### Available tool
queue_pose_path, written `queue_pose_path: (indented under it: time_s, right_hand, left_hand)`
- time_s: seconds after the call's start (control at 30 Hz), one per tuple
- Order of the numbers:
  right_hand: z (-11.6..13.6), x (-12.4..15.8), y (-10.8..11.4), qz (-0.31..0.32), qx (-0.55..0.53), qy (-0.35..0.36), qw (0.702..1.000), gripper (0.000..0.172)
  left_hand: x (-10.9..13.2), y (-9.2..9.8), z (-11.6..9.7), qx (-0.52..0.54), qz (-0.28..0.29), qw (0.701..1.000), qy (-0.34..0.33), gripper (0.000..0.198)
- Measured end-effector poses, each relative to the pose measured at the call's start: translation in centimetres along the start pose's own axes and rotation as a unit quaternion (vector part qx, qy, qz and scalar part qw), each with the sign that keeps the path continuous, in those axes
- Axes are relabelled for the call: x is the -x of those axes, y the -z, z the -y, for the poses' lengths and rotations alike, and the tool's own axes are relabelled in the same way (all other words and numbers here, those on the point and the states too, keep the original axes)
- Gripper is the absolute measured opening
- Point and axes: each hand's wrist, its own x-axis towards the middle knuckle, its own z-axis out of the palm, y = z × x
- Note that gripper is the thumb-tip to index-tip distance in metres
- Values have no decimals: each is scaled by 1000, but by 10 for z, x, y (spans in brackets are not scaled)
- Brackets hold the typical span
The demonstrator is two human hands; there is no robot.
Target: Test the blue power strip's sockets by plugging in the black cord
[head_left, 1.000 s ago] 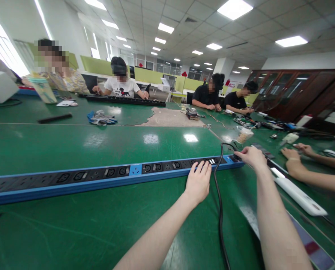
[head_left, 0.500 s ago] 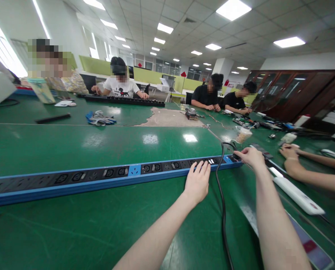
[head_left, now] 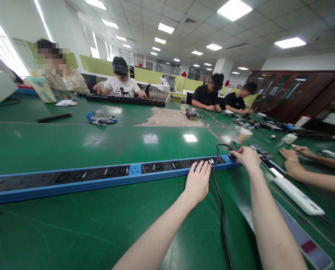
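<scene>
A long blue power strip [head_left: 99, 184] with a black socket face lies across the green table, from the left edge to the right of centre. My left hand [head_left: 198, 182] rests on its near edge, fingers flat over the sockets and slightly apart. At the strip's right end my right hand [head_left: 247, 157] is closed in a pinch on the black plug of a cord, mostly hidden by the fingers. The black cord [head_left: 222, 210] loops up from there, crosses the strip between my hands and runs down to the bottom of the view.
A white power strip [head_left: 298, 195] lies right of my right arm, beside another person's hands [head_left: 289, 155]. Beyond are a clear plastic cup [head_left: 243, 135], blue-and-white gloves [head_left: 101, 118] and a black bar [head_left: 54, 117]. Several people sit across the table; one handles a long black strip [head_left: 122, 100].
My right hand has shifted slightly left at the strip's end, and the cord's loop has moved left with it. My left hand stays in place.
</scene>
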Motion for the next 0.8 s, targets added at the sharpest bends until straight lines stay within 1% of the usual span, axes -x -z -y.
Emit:
queue_pose_path:
  time_s: [0.07,0.23,0.33,0.47,0.6,0.7,0.73,0.8]
  right_hand:
    - [-1,-1,0,3,3,-3,1000,52]
    - [-15,-7,-1,52,-13,8,999,51]
    - [-17,-7,-4,35,-13,6,999,52]
    - [-8,-4,-7,19,5,2,1000,50]
    - [3,0,-9,14,4,-27,1000,49]
    - [5,1,-11,10,4,-34,999,51]
    - [4,1,-11,10,5,-32,999,51]
    - [-1,-2,-9,14,0,2,1000,50]
  left_hand:
    - [0,0,0,1,-1,1000,0,69]
    - [0,2,1,-2,5,1000,-3,70]
    - [1,2,1,1,1,1000,-2,72]
    - [1,1,0,10,-16,1000,-1,73]
    - [1,1,0,3,-9,1000,3,70]
    - [0,2,0,2,-5,1000,3,67]
    - [0,2,0,3,-5,1000,3,67]
    - [0,2,0,5,-4,1000,4,67]
